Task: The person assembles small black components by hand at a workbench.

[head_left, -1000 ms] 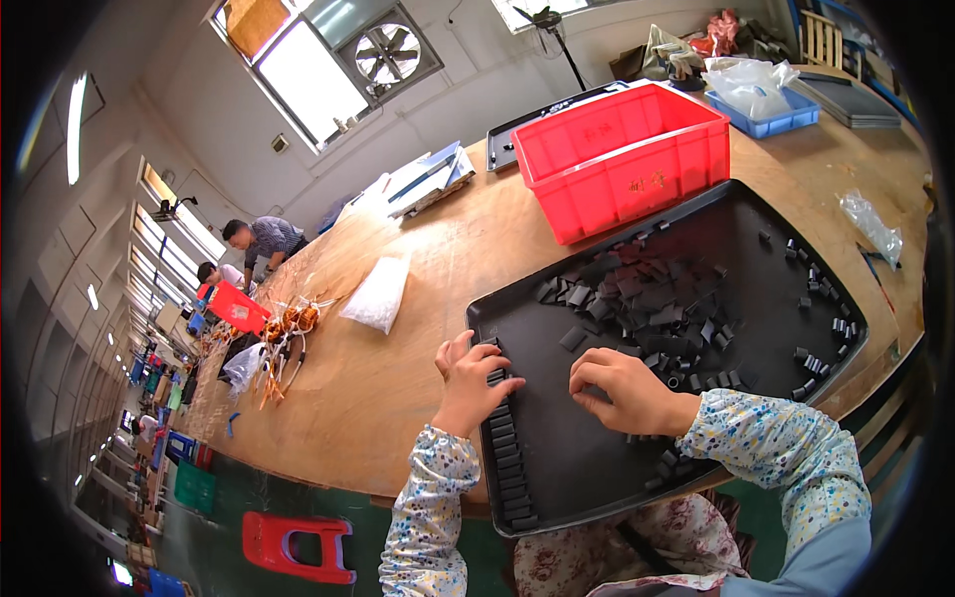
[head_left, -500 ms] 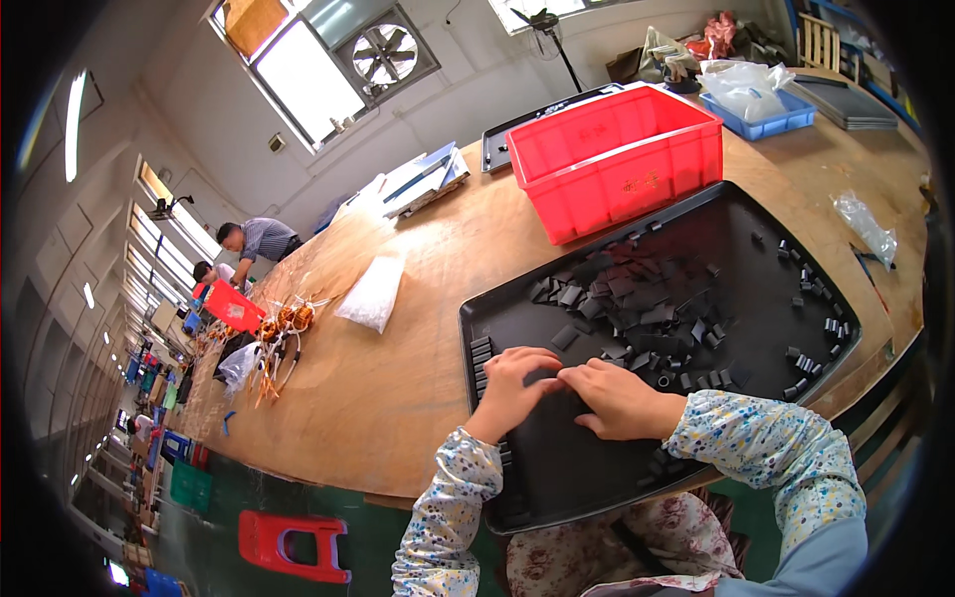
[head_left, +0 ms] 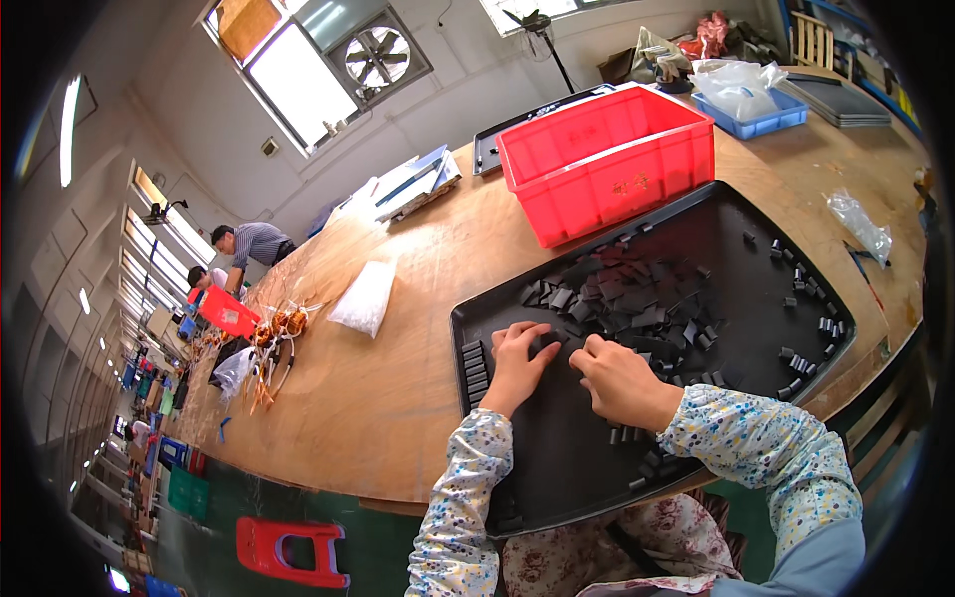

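Left hand (head_left: 519,363) and right hand (head_left: 622,380) rest open, fingers spread on small black pieces (head_left: 637,303) in black tray (head_left: 557,468) at counter's (head_left: 398,398) near edge.

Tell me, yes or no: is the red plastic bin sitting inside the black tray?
No, the red plastic bin stands on the wooden table just beyond the far edge of the flat black tray.

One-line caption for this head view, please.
Both hands, left hand and right hand, rest among small black parts on a black tray.
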`<state>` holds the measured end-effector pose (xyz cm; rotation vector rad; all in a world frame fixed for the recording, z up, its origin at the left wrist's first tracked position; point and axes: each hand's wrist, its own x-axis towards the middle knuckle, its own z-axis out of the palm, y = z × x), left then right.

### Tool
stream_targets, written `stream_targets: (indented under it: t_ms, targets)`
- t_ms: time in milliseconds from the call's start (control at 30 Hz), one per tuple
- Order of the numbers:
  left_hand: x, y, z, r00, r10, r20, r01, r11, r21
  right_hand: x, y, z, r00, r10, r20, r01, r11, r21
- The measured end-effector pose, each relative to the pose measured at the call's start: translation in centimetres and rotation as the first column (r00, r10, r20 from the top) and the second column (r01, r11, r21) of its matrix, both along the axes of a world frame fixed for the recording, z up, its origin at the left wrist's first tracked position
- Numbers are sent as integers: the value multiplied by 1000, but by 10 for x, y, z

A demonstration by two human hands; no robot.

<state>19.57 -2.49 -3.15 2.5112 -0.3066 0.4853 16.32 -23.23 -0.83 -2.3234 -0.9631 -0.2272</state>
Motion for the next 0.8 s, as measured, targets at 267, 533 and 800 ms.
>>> stream_targets:
  t_ms: [267, 533, 800]
  targets:
    - [-10, -5, 17, 981, -96, -169, 86, 994, -70, 19, -8, 5, 1000, -27, 7, 23, 959, 283]
    - [-59, -2, 8, 837, -477, -268, 133, 652, -746, 18, -11, 24, 973, 32, -227, 49, 937, 346]
    - [-74, -10, 22, 850, -450, -273, 79, 621, -780, 20, 0, 8, 766, 392, -510, 64, 742, 667]
